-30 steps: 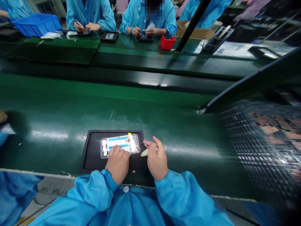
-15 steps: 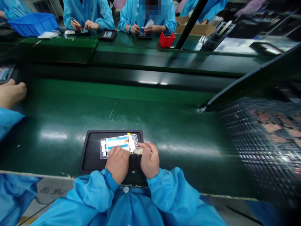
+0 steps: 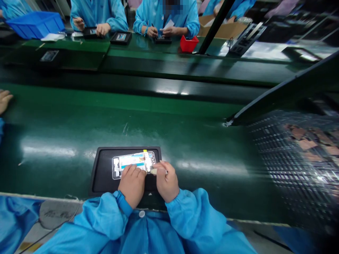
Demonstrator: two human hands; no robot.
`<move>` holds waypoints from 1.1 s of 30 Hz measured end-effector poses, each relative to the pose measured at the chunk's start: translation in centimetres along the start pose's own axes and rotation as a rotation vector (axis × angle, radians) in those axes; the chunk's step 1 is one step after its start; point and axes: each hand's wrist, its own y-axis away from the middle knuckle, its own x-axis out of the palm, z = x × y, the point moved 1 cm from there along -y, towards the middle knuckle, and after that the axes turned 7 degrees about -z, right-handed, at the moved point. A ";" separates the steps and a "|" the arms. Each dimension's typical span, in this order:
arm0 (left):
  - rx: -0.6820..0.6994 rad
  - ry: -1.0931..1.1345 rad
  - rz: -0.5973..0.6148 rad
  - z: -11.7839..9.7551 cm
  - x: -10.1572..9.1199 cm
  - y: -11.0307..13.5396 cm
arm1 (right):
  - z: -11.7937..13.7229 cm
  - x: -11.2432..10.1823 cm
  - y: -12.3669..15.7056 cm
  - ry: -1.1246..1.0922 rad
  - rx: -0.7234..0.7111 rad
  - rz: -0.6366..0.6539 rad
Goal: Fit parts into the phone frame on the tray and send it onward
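Observation:
An opened smartphone (image 3: 132,159), its inner parts, blue strips and a small yellow tab showing, lies slightly tilted in a black tray (image 3: 103,176). My left hand (image 3: 132,183) holds it steady, fingers closed together over its near edge. At the phone's right end, my right hand (image 3: 167,180) pinches a pale, blunt-tipped stick (image 3: 154,171), like a plastic pry tool. The stick's tip touches or hovers over the lower right corner; I cannot tell which. Most of its length is hidden by my fingers.
A co-worker's hand (image 3: 4,100) is at the left edge. Across the green bench (image 3: 201,141), a tray with a phone (image 3: 49,56) lies on the far line. Beyond are a blue bin (image 3: 37,26) and a red box (image 3: 189,44). A rack of parts (image 3: 304,151) stands right.
My right hand has shifted slightly left with the stick, while my left hand and the phone stay put. The left co-worker's tray is now on the far line, their hand drawn back.

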 end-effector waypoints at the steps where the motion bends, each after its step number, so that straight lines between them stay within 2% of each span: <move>1: 0.002 0.000 0.001 0.0 0.0 0.0 | 0.3 0.1 -0.3 0.036 -0.030 0.056; 4: 0.007 -0.002 -0.006 0.2 0.1 0.1 | 1.4 0.5 -1.1 0.142 -0.154 0.200; 7: 0.015 -0.004 -0.022 0.2 0.4 0.2 | 2.0 1.1 -1.3 0.159 -0.262 0.225; 9: 0.013 -0.003 -0.013 0.2 0.4 0.2 | 1.8 1.4 -1.3 0.144 -0.194 0.189; 13: -0.036 0.022 0.030 0.3 -1.0 -0.5 | 0.5 1.7 -1.3 0.050 0.205 0.065; 15: -0.093 0.018 0.025 0.8 -2.0 -1.4 | 0.0 1.8 -1.2 -0.028 0.306 -0.007; 18: -0.191 -0.030 0.006 2.0 -2.5 -3.0 | -0.5 1.9 -0.9 -0.089 0.351 -0.067; 22: -0.159 -0.051 0.133 3.4 -0.5 -4.2 | -0.5 2.1 -0.7 -0.095 0.337 -0.093; 25: -0.133 -0.059 0.173 3.8 0.7 -4.3 | -0.4 2.1 -0.9 -0.100 0.332 -0.086; 31: -0.202 0.032 0.269 4.1 0.2 -4.1 | -0.4 2.0 -0.8 -0.146 0.374 -0.052; 33: -0.215 0.044 0.266 4.2 0.2 -4.0 | -0.5 1.9 -1.0 -0.171 0.404 -0.025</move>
